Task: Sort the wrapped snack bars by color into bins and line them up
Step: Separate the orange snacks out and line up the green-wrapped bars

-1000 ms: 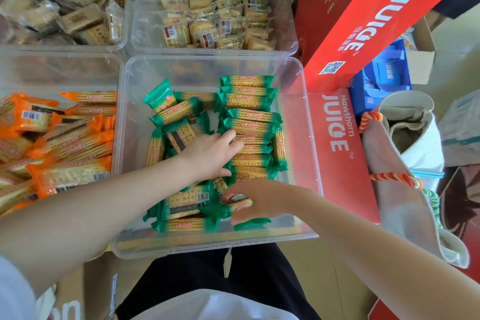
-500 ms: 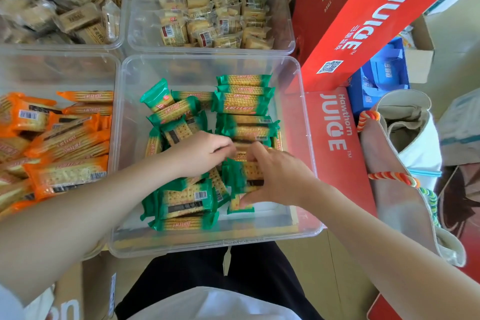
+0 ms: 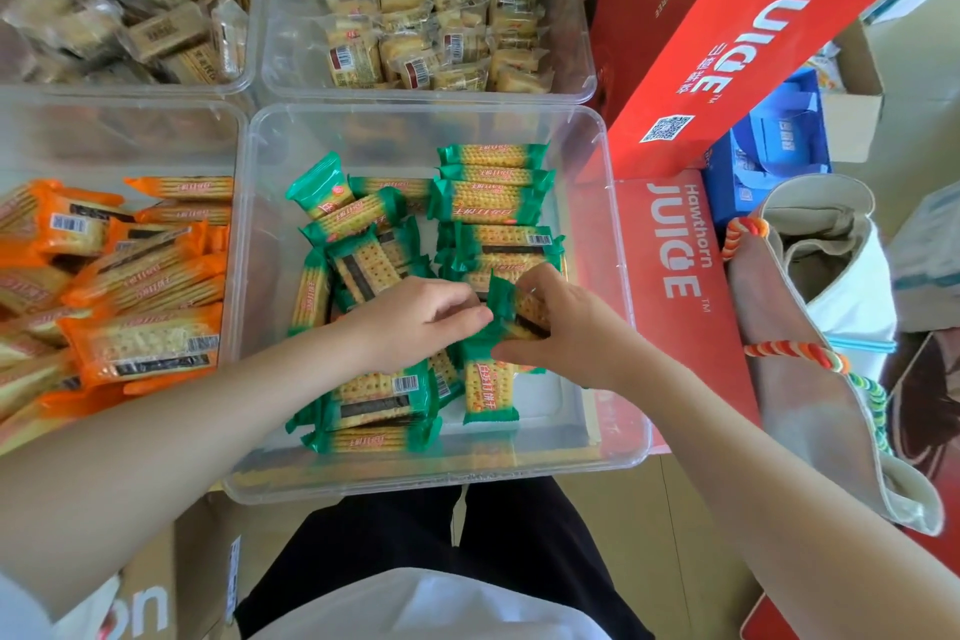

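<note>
Cartons in red (image 3: 769, 42) took up the upper right, the big slanted one printed "JUICE" in white beside a QR code, and a flatter red carton (image 3: 675, 276) under it read "Hawthorn JUICE"; this one lay just beside the right wall of the clear bin (image 3: 618, 276) where the work went on. A pale cloth bag (image 3: 810, 379) with an orange striped cord handle sat to the right of that carton. Left of the clear bin stood a second bin (image 3: 228, 130) of orange-wrapped bars (image 3: 140, 343), loosely heaped, with barcodes showing on some. Two farther bins held clear-wrapped biscuits (image 3: 431, 31), their print too small to read. Inside the near bin, green-wrapped bars (image 3: 488, 200) were lined up in a neat column along the right side, while others lay jumbled at the left and front; bare bin floor showed at the front right corner and along the far wall. The wrappers carried red Chinese characters, not clearly legible. The right hand (image 3: 561, 327) pinched one green bar (image 3: 519, 309) by its edge, tilted upright over the lower end of the column. The left hand (image 3: 415, 322) had its fingers curled with the fingertips touching the same bar's crimped green end.
</note>
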